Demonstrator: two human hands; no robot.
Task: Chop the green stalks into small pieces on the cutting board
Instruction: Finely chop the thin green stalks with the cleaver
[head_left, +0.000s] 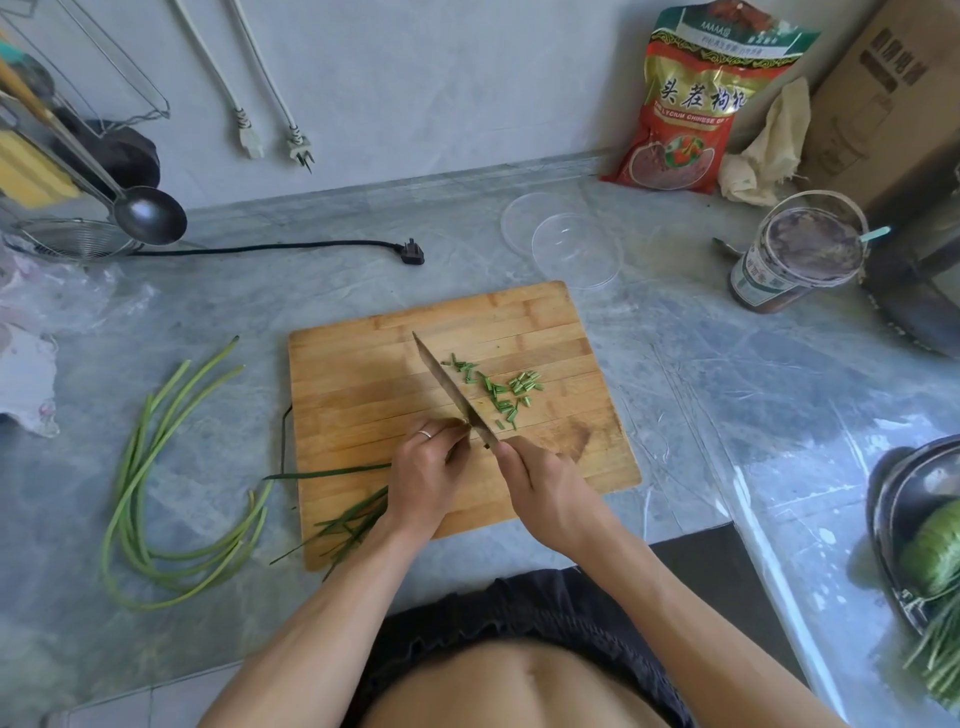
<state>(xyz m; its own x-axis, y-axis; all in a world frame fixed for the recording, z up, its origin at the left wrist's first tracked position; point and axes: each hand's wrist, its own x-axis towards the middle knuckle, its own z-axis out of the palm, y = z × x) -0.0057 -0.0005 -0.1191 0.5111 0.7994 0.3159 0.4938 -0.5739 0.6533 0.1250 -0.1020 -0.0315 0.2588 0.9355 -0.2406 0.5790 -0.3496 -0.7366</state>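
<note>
Green stalks (358, 512) on cutting board (363, 395), pinned under curled left hand (426, 480); right hand (545, 493) grips knife (452, 389); cut pieces (498, 389) just past blade.

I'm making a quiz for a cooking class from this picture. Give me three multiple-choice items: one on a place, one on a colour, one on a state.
1. Where do the uncut long stalks lie?
A on the counter left of the board
B in the clear lids
C on the bag

2. What colour is the cord's plug lying on the counter?
A white
B black
C red

3. What is the right hand doing?
A resting open
B gripping the knife
C lifting the board

Answers:
A: long stalks lie left of the cutting board.
B: the plug is black.
C is wrong; B: the right hand grips the knife.
</note>
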